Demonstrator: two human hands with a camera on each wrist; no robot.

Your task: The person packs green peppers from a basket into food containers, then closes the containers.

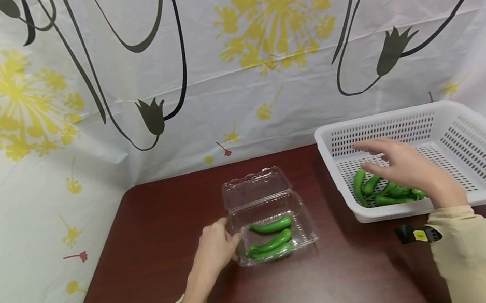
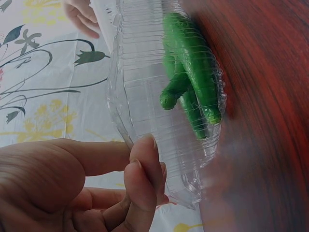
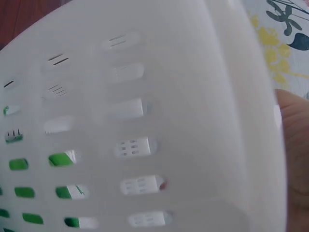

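Hands (image 1: 213, 246) bare. Sleeves (image 1: 472, 256) long, beige. Black unit (image 1: 404, 234) at each wrist; right one bears yellow label (image 1: 420, 235).

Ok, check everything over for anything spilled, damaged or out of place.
Nothing stands out: three green peppers lie in the open clear container, more peppers lie inside the white basket, and no spill or damage is visible.

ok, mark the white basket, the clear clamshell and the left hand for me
White basket (image 1: 409, 126): head view, on its perforated back wall.
Clear clamshell (image 1: 255, 189): head view, on its raised lid.
Left hand (image 1: 215, 247): head view, on the back of it.
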